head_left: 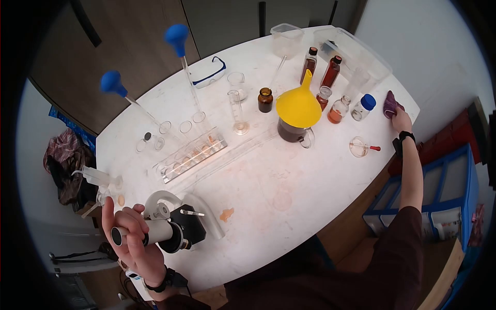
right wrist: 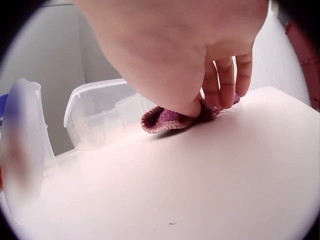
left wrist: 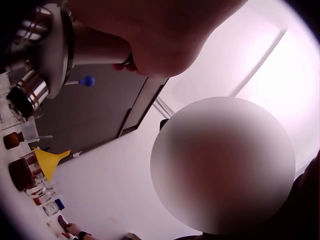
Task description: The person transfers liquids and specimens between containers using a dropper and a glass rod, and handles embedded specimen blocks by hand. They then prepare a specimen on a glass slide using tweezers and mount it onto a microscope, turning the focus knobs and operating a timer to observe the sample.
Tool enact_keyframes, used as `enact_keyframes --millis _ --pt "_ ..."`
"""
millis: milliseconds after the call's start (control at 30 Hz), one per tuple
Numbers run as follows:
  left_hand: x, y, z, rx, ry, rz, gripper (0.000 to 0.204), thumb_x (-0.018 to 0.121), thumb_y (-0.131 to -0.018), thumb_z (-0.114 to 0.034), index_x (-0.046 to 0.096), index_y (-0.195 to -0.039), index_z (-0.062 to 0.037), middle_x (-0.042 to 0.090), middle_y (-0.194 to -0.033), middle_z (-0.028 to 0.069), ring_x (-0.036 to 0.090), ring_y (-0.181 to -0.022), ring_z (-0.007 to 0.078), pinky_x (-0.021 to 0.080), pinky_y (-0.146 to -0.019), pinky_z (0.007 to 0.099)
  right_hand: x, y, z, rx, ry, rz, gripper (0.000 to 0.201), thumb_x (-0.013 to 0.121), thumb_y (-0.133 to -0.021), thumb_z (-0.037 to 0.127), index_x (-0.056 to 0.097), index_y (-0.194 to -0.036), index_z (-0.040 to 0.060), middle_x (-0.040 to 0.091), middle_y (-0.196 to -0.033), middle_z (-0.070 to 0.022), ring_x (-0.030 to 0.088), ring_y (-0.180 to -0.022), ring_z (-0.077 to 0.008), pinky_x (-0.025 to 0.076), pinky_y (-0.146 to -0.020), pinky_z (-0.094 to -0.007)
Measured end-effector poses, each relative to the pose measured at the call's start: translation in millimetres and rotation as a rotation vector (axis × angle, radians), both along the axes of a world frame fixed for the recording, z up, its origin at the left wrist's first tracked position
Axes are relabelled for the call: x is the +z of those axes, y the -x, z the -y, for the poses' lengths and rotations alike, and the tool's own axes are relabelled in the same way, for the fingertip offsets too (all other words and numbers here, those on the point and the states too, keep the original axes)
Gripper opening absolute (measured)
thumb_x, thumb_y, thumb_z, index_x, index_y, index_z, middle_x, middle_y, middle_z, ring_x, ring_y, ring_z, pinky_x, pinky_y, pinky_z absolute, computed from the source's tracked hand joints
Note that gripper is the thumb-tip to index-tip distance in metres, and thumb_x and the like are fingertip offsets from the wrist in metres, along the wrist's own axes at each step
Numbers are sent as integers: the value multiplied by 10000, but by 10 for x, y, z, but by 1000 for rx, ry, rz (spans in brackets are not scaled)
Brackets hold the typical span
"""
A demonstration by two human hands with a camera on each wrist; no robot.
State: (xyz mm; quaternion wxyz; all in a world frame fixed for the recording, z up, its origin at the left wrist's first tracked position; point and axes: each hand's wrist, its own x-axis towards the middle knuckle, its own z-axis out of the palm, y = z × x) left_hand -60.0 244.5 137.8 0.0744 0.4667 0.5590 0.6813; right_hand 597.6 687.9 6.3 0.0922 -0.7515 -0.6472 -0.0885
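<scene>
At the table's near left, my left hand [head_left: 138, 247] holds the eyepiece tube [head_left: 159, 231] of a microscope [head_left: 190, 227], with one finger pointing up past it. The left wrist view has this hand [left wrist: 155, 35] close above, beside the microscope's metal objective [left wrist: 35, 90]. On the far right my right hand [head_left: 401, 122] reaches down to a purple cloth [head_left: 390, 105] near the table's edge. Seen from the right wrist, thumb and fingers of that hand [right wrist: 200, 55] pinch the folded cloth [right wrist: 167, 119], its stitched edge facing the camera.
A test tube rack [head_left: 194, 157] and a graduated cylinder [head_left: 237, 116] stand mid-table. A yellow funnel [head_left: 298, 106] sits upside down on a jug of dark liquid [head_left: 291, 132]. Close to my right hand are a blue-capped jar [head_left: 363, 107], a petri dish [head_left: 357, 146] and a plastic box [head_left: 380, 64].
</scene>
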Motion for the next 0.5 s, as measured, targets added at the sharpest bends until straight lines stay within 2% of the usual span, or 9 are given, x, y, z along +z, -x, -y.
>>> enact_keyframes --millis 67,100,167,233,300,367,400,433,500 --pt "-7 21 7 -18 -9 -5 748 591 -1004 -401 360 -1529 80 378 -817 -25 427 -805 96 426 -1007 374 -77 -157 -76 3 -114 -41 312 538 -933 205 655 -1166 34 713 -1123 -238 667 -1065 -443 532 -924 -536" --pt "-12 31 27 -44 -12 -9 736 587 -1007 -392 364 -1528 78 382 -819 -25 429 -808 98 426 -1012 380 -33 -245 -82 -6 -141 -88 287 549 -940 206 663 -1152 50 719 -1082 -229 663 -1042 -449 526 -903 -513" --pt "-14 60 42 -49 -15 10 722 583 -1013 -378 367 -1531 75 388 -826 -25 432 -815 101 426 -1018 388 95 -421 -67 8 -228 -135 288 559 -965 234 647 -1133 17 723 -1026 -221 686 -974 -420 530 -874 -480" --pt "-16 92 63 -101 5 3 723 588 -1014 -377 367 -1535 74 393 -832 -28 434 -810 101 432 -1018 394 312 -501 108 90 -325 -332 291 567 -1005 271 648 -1095 6 738 -1016 -184 712 -1011 -338 530 -874 -453" --pt "0 82 43 -95 -4 2 703 590 -1010 -357 387 -1527 73 393 -831 -36 434 -797 102 440 -998 393 522 -582 346 206 -281 -743 299 545 -1061 310 650 -1123 36 725 -1081 -85 692 -1062 -217 528 -921 -383" --pt "15 99 36 -123 -17 7 685 592 -1012 -340 389 -1521 71 457 -824 -32 467 -768 99 461 -958 384 881 -91 969 282 -234 -1060 298 511 -1091 309 631 -1229 74 672 -1214 -33 650 -1142 -167 504 -1012 -356" --pt "22 124 38 -137 -8 -15 683 590 -1012 -331 388 -1519 78 471 -830 -29 475 -774 94 467 -950 377 1049 258 1347 300 -204 -1105 348 496 -1095 304 589 -1324 58 641 -1294 -55 628 -1201 -187 483 -1069 -385" --pt "31 117 44 -103 39 -38 706 572 -1016 -392 404 -1517 76 390 -801 -40 441 -783 105 456 -962 386 1151 552 1690 309 -194 -1147 415 481 -1099 298 546 -1418 42 611 -1374 -76 605 -1260 -208 461 -1127 -413" --pt "-31 208 69 -105 43 -105 705 570 -1014 -394 412 -1512 79 391 -793 -39 450 -786 107 465 -956 389 1136 806 2103 372 -150 -1251 468 465 -1109 294 478 -1500 36 583 -1421 -94 583 -1303 -222 450 -1152 -420"
